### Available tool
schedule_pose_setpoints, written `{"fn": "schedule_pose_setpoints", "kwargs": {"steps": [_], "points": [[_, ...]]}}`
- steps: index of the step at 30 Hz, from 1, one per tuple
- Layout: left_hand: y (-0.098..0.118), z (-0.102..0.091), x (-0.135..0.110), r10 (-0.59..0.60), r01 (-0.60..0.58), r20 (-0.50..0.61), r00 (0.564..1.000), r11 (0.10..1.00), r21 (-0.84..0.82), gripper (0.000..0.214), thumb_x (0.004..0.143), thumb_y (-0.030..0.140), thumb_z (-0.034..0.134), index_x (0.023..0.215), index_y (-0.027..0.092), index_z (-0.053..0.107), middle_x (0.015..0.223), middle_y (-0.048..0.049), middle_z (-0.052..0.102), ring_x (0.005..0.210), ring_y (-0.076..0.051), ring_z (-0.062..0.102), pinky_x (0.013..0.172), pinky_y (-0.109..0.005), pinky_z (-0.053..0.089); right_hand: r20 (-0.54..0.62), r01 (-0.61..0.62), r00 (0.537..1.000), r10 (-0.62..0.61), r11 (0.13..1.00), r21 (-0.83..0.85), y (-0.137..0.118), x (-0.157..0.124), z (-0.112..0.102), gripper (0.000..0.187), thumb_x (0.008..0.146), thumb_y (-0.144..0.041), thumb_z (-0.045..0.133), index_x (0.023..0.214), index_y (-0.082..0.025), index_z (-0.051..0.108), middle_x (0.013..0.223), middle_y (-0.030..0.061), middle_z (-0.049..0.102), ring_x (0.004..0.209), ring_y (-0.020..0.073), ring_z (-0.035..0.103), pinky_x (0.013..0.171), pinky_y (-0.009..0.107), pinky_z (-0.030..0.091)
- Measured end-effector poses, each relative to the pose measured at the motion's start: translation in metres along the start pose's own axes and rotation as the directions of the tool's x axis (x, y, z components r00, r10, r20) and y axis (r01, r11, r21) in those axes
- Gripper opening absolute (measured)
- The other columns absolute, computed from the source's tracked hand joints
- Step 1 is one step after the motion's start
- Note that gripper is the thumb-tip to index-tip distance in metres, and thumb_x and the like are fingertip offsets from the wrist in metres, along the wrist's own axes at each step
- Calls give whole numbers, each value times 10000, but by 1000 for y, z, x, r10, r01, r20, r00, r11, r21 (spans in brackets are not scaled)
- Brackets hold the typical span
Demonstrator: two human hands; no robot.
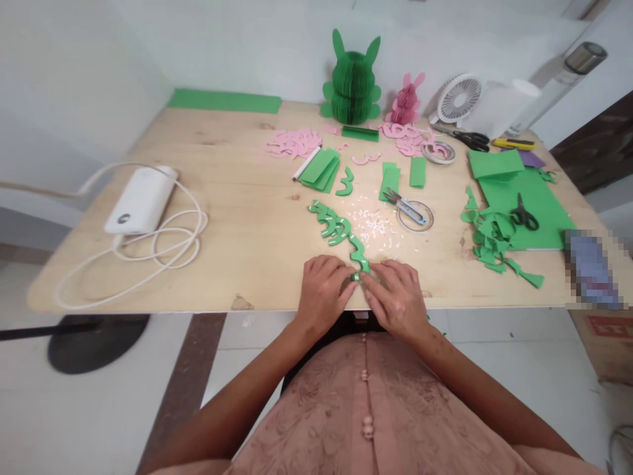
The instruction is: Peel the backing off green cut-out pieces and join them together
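Note:
Near the table's front edge, my left hand (pixel 324 287) and my right hand (pixel 398 293) meet at a small wavy green paper cutout (pixel 360 254) with short white strips on it. The fingertips of both hands close on its lower end. Just beyond lies a row of similar green wavy cutouts (pixel 330 223), also dotted with white strips. Many tiny white bits (pixel 370 224) are scattered to their right. A single green wavy cutout (pixel 346 181) lies farther back. Blue-handled thread snips (pixel 408 206) rest on a clear ring of tape (pixel 424 223).
Green and pink paper honeycomb figures (pixel 353 86) stand against the wall. A white fan (pixel 459 99), black scissors (pixel 524 214), green scraps (pixel 492 237) and green sheets (pixel 539 204) occupy the right side. A white power bank (pixel 143 198) with a looped cable lies left. Pink cutouts (pixel 294 143) lie behind.

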State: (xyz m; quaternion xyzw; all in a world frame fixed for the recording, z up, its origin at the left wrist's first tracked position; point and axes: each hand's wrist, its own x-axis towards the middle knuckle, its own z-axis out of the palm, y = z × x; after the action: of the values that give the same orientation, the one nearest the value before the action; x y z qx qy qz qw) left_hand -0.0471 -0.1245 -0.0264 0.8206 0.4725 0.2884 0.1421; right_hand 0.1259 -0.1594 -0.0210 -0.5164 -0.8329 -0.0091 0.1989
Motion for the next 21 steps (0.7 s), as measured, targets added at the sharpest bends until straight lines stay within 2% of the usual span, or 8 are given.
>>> {"fn": "schedule_pose_setpoints", "kwargs": {"steps": [14, 21], "points": [[3, -6, 2, -39, 41, 22, 999, 996, -74, 134, 804, 248, 553, 886, 204, 649, 851, -49, 625, 895, -218, 526, 851, -396, 350, -3, -9, 1000, 9, 1000, 13, -1, 0, 0, 302, 848, -236, 496, 1124, -188, 606, 1141, 109, 592, 1106, 278, 446, 918, 451, 339], [4, -4, 3, -61, 62, 29, 998, 997, -40, 119, 812, 232, 542, 856, 214, 651, 846, -47, 628, 891, -218, 525, 845, -396, 342, -29, -15, 999, 15, 1000, 27, -1, -1, 1, 313, 841, -232, 504, 1136, -191, 599, 1148, 110, 590, 1103, 278, 452, 911, 453, 349]]}}
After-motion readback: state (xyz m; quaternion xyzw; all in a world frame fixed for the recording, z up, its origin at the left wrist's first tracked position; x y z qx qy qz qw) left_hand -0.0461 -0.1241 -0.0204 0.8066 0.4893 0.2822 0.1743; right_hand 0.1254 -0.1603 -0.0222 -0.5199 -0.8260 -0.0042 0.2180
